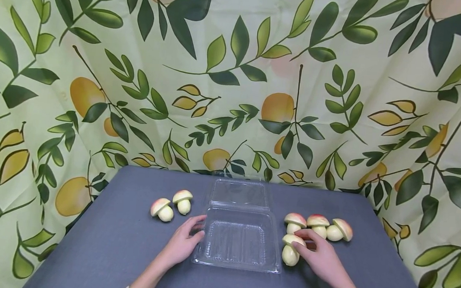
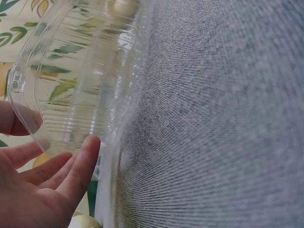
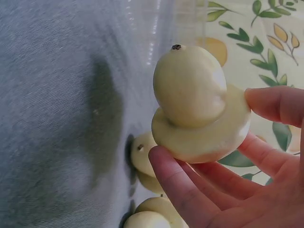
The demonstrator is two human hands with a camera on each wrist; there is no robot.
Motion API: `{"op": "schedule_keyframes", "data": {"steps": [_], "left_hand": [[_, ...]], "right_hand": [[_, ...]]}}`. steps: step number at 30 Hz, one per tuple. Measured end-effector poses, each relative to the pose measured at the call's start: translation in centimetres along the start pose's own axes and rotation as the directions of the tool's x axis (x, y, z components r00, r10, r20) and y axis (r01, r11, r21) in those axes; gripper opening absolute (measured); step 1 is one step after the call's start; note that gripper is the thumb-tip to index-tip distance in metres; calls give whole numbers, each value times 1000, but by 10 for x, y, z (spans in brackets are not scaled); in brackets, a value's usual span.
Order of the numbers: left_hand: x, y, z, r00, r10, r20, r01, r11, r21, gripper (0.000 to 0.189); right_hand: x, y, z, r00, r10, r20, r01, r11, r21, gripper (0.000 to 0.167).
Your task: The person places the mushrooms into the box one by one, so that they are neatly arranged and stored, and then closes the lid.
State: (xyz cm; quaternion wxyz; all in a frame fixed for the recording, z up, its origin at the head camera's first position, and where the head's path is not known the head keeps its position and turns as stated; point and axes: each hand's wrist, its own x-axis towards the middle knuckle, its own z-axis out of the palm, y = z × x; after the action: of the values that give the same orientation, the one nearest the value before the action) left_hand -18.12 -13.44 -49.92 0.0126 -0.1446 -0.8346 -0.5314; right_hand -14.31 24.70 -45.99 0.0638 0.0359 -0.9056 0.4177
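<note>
My right hand (image 1: 320, 259) grips a toy mushroom (image 1: 290, 255) by its cap, just right of the clear plastic clamshell container (image 1: 234, 265). In the right wrist view, thumb and fingers curl round the cream cap, with the rounded stem (image 3: 189, 83) pointing away from the palm. The container lies with its lid (image 1: 240, 193) folded back on the far side. At the container's left edge, my left hand (image 1: 183, 243) holds the rim, its thumb above and fingers against the outer wall, as the left wrist view shows. No mushroom shows inside the container.
Two mushrooms (image 1: 163, 210) lie left of the container. Three more, including a red-capped mushroom (image 1: 318, 223), stand behind the right hand. A grey cloth (image 1: 119, 243) covers the table, and a leaf-and-fruit patterned curtain (image 1: 234, 95) hangs along its back and sides.
</note>
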Motion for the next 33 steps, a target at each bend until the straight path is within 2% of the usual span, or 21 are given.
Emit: {"op": "schedule_keyframes", "data": {"steps": [7,21,28,33], "left_hand": [[2,-1,0,1000,-10,28,12,999,-45,41],[8,-1,-1,999,-6,-35,5,1000,-10,36],[10,1,-2,999,-27,-20,27,1000,3,35],[12,0,-2,1000,-24,-7,24,1000,0,35]], "right_hand": [[0,-9,-3,1000,-12,-4,12,1000,1,24],[6,-33,-5,999,-30,39,29,999,31,29],[13,-41,0,993,-112,35,110,992,68,23],[17,-49,5,994,-92,57,86,992,92,23]]}}
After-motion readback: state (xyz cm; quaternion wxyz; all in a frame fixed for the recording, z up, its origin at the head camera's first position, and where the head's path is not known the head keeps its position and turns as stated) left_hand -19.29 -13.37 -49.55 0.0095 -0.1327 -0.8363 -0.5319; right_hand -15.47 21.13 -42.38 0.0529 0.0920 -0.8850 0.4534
